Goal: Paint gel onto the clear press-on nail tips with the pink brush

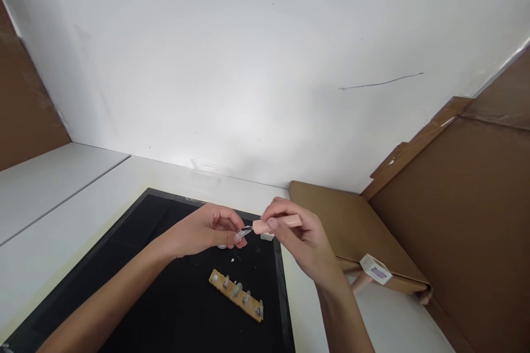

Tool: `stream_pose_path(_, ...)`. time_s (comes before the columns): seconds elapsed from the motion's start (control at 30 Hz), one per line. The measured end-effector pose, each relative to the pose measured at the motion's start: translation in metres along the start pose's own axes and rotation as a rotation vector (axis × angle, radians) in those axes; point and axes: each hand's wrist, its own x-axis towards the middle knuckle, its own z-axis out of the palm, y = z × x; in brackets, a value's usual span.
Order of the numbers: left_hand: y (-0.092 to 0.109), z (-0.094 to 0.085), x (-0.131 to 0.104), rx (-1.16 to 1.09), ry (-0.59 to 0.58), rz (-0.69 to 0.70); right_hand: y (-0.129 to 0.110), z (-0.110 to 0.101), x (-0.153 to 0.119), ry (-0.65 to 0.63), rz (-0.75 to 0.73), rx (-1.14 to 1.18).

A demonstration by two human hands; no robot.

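Note:
My right hand [300,234] grips a nail polish brush by its pink handle [285,223], with the dark bristle end pointing left. Pinched between the thumb and fingers of my left hand [215,229] is a small clear nail tip [243,233]. The brush end meets the nail tip or sits very close to it; I cannot tell which. Below my hands lies a tan strip-shaped holder [233,296] with several translucent nail tips standing on it. A round whitish thing [222,246] shows partly beneath my left hand.
Under everything is a black mat [174,292] on a white table [99,182]. Partly behind my right hand is a small white block [267,236]. At right are a flat cardboard box [331,220], a small white labelled box [375,269] and a tall cardboard panel [464,198].

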Motion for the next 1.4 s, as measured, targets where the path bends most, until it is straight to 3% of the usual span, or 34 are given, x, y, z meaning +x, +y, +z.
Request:
stream_pose_path(0.37,-0.011,-0.002,0.011,-0.08,-0.028,0.011,0.005,-0.008,0.003,-0.15,-0.089,-0.056)
stream_pose_path(0.7,-0.003,0.004,0.003,-0.042,0.027,0.028,-0.003,-0.009,-0.002,0.038,-0.056,-0.155)
stream_pose_path(0.83,0.001,0.006,-0.002,-0.035,0.043,0.079,-0.008,-0.007,-0.005,-0.038,-0.153,-0.076)
stream_pose_path(0.93,0.003,0.008,-0.005,0.02,0.067,0.111,-0.01,-0.005,-0.005,-0.045,-0.14,-0.152)
stream_pose_path(1.1,0.004,0.011,-0.01,0.128,0.119,0.131,-0.01,-0.006,-0.007,0.148,-0.095,-0.187)
stream_pose_path(1.3,0.008,0.018,-0.016,0.424,0.227,0.195,-0.012,-0.003,-0.01,-0.014,-0.153,-0.087)
stream_pose_path(1.4,0.01,0.02,-0.017,0.508,0.24,0.244,-0.012,-0.002,-0.008,0.013,-0.081,-0.194)
